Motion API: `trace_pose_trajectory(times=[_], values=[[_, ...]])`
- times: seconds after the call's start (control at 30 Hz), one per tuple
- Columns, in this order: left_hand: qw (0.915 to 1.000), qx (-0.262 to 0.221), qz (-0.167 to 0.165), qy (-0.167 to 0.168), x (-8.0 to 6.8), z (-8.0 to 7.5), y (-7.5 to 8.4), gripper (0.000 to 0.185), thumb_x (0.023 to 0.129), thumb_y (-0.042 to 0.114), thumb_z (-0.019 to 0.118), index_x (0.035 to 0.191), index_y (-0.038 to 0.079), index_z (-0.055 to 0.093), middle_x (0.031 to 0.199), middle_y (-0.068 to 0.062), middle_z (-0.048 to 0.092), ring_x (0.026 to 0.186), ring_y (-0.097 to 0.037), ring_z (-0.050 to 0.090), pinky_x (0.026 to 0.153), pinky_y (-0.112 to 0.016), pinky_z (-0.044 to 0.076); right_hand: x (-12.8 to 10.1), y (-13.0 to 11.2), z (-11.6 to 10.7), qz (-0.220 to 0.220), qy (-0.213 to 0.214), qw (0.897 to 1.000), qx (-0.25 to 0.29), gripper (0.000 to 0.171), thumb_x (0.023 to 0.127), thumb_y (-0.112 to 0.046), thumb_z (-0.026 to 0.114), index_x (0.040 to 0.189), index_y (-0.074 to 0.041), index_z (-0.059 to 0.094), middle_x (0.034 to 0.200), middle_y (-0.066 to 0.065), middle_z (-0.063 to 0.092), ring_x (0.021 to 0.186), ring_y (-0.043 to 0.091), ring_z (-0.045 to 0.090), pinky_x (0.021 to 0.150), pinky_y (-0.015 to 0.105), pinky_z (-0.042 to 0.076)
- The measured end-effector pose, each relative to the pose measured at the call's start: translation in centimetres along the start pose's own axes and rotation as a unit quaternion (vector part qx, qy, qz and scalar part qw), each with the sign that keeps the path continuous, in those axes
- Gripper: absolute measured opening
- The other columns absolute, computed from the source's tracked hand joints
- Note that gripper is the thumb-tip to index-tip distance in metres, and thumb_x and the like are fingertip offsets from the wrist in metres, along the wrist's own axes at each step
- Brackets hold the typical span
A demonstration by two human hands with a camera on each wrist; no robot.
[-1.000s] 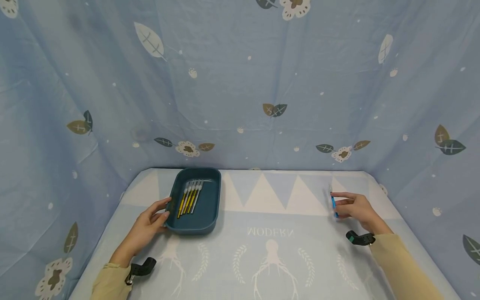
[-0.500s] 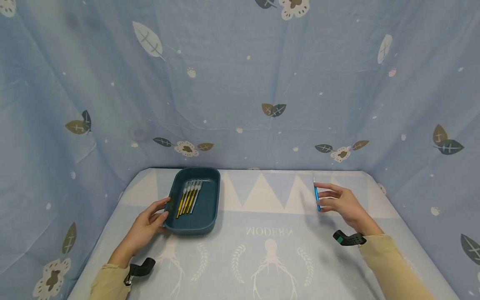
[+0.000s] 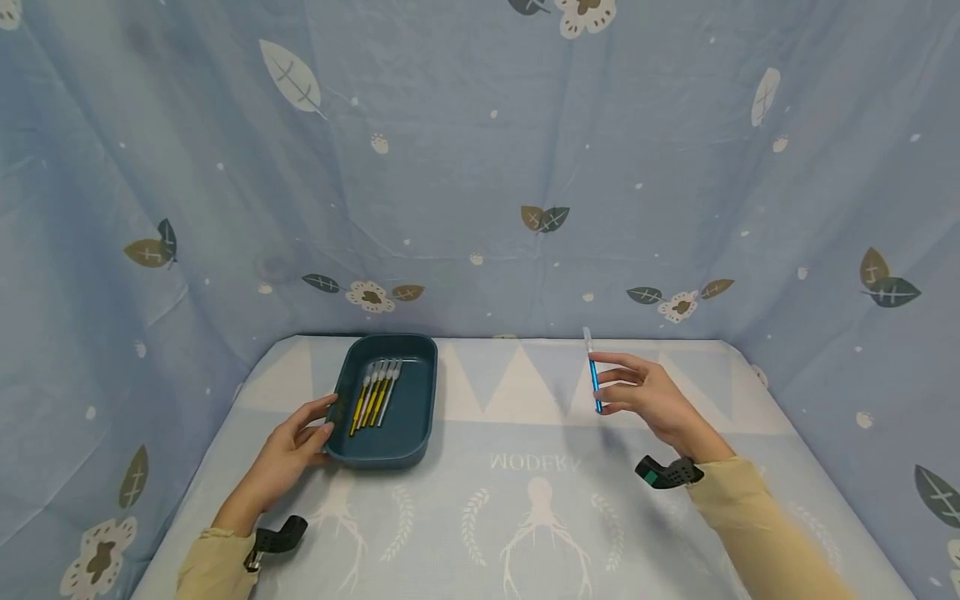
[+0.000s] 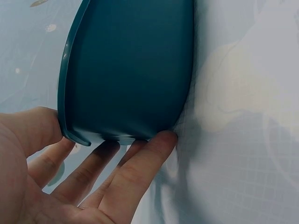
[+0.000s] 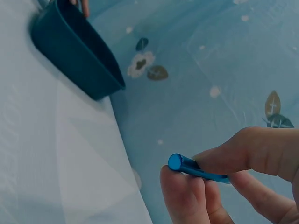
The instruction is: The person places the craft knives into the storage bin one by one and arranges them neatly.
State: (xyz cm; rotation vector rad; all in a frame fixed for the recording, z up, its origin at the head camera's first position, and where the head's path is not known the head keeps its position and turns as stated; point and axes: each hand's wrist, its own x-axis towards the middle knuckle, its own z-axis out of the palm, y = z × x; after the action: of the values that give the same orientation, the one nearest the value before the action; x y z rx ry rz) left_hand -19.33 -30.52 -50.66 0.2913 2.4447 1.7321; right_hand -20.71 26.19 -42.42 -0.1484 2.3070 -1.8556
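Note:
A slim craft knife (image 3: 596,382) with a blue metal handle and a clear cap stands nearly upright above the table, pinched between the thumb and fingers of my right hand (image 3: 648,400). In the right wrist view the round blue end of the knife handle (image 5: 176,162) points toward the camera. My left hand (image 3: 288,446) holds the near left side of a dark teal tray (image 3: 408,450), thumb at the rim and fingertips against the outer wall (image 4: 126,93). Several similar knives (image 3: 375,396), with yellow and silver handles and whitish caps, lie side by side in the tray.
A pale cloth with triangles and antler prints covers the table (image 3: 465,508). Blue patterned curtain (image 3: 480,167) hangs behind its far edge and along both sides. Black wrist bands (image 3: 667,473) are worn on both arms.
My right hand has moved left and lifted with the blue craft knife, which now stands higher above the table. The left hand and the tray have stayed in place.

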Motion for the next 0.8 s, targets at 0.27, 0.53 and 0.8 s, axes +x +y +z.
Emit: trace_pose_trajectory(times=[0.27, 0.53, 0.8], values=[[1.0000, 0.003, 0.004, -0.004, 0.0, -0.1, -0.1, 0.059, 0.119, 0.020, 0.054, 0.172, 0.008, 0.031, 0.168, -0.032, 0.032, 0.146, -0.057, 0.045, 0.089, -0.040, 0.064, 1.1, -1.1, 2.6, -0.007, -0.023, 0.999, 0.024, 0.069, 0.098, -0.002, 0.079, 0.162, -0.005, 0.052, 0.133, 0.030, 0.059, 0.100, 0.031, 0.073, 0.089, 0.049, 0.065], [0.9999, 0.007, 0.005, -0.007, 0.0, 0.0, -0.2, 0.061, 0.118, 0.021, 0.055, 0.172, 0.008, 0.031, 0.168, -0.033, 0.033, 0.146, -0.057, 0.046, 0.089, -0.041, 0.064, 2.0, -2.4, 5.5, -0.022, -0.046, 0.997, 0.056, 0.070, 0.097, 0.000, 0.079, 0.161, -0.004, 0.053, 0.129, 0.027, 0.061, 0.100, 0.032, 0.074, 0.089, 0.049, 0.065], [0.9999, 0.011, 0.007, -0.007, -0.1, 0.0, 0.0, 0.061, 0.119, 0.020, 0.054, 0.173, 0.007, 0.030, 0.168, -0.033, 0.032, 0.146, -0.057, 0.044, 0.090, -0.042, 0.064, 4.0, -3.4, 9.6, -0.028, -0.064, 0.991, 0.115, 0.070, 0.095, 0.006, 0.078, 0.160, -0.006, 0.056, 0.127, 0.022, 0.063, 0.097, 0.029, 0.074, 0.091, 0.052, 0.064]])
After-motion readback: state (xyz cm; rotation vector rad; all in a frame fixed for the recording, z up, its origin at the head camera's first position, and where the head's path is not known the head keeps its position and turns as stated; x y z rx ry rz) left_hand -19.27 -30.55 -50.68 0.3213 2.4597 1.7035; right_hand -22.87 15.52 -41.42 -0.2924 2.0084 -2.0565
